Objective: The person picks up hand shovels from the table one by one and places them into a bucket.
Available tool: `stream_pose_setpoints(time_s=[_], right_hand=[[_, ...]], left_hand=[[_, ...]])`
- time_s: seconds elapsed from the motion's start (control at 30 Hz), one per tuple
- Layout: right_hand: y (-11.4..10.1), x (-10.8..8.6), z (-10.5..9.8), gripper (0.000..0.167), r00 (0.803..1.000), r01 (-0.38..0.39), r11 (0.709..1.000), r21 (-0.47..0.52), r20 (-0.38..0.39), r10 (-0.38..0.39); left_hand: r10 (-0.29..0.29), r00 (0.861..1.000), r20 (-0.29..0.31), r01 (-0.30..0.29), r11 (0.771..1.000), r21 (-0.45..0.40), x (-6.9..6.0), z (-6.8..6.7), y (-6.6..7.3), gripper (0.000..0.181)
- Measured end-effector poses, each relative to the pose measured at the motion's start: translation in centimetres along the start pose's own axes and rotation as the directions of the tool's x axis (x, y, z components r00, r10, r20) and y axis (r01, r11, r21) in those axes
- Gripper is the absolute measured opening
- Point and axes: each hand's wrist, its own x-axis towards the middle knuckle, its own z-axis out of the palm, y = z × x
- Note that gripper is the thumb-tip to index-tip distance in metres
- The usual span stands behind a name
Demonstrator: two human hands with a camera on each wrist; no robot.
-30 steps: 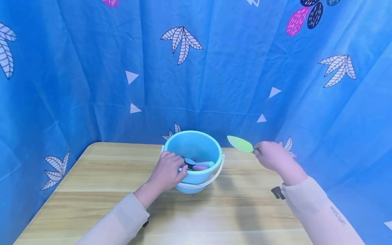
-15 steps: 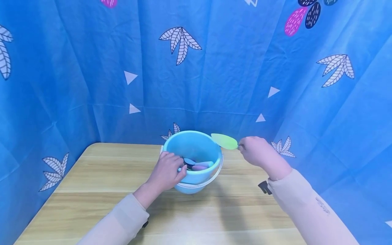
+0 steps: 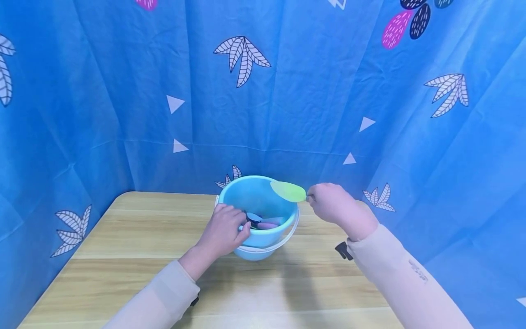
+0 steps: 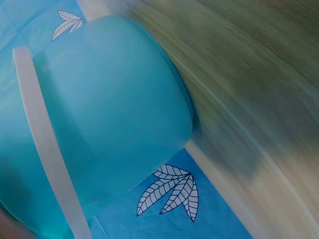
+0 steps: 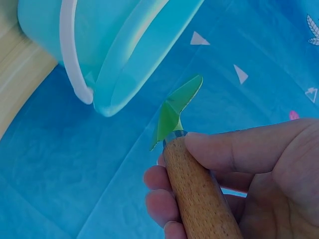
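A light blue bucket (image 3: 265,237) with a white handle (image 3: 263,250) stands on the table. My left hand (image 3: 225,228) grips its near left rim, fingers over the edge. The left wrist view is mostly filled by the bucket's side wall (image 4: 119,109). My right hand (image 3: 332,204) holds a small garden trowel with a green blade (image 3: 289,191), which extends over the bucket's right rim. In the right wrist view, the fingers wrap around the trowel's wooden handle (image 5: 199,189). Inside the bucket lie several tools, among them a purple piece (image 3: 267,225) and a light blue piece (image 3: 254,217), partly hidden.
The wooden table (image 3: 144,237) spreads around the bucket. A blue patterned curtain (image 3: 304,100) hangs close behind the table and along both sides.
My right hand has moved left with the trowel, bringing its blade from beside the bucket to over its right rim. The left hand and bucket hold still.
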Motion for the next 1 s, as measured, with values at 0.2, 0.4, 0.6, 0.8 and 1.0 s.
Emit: stream_pose_setpoints(time_s=[0.2, 0.4, 0.6, 0.8, 1.0], right_hand=[[-0.7, 0.6, 0.5, 0.024, 1.000, -0.007, 1.000, -0.006, 0.019, 0.007], [-1.2, 1.1, 0.9, 0.022, 0.999, 0.008, 1.000, -0.011, 0.037, -0.008], [-1.5, 1.6, 1.3, 0.020, 0.999, 0.014, 1.000, -0.012, 0.047, -0.014], [-2.1, 2.2, 1.7, 0.020, 0.998, 0.017, 1.000, 0.001, 0.057, -0.017], [-2.2, 2.8, 2.4, 0.020, 0.997, 0.023, 1.000, -0.018, 0.068, -0.022]], left_hand=[[-0.010, 1.000, 0.004, 0.010, 1.000, 0.003, -0.1, 0.0, 0.3, 0.021], [-0.008, 1.000, 0.001, 0.008, 1.000, 0.012, -0.1, -0.1, 0.5, 0.025], [0.001, 1.000, -0.010, -0.001, 1.000, 0.017, 0.0, -0.2, 0.6, 0.028], [-0.002, 1.000, 0.000, 0.002, 1.000, 0.012, 0.1, -0.3, 0.7, 0.027], [-0.004, 1.000, 0.009, 0.004, 1.000, 0.005, 0.1, -0.3, 0.7, 0.024]])
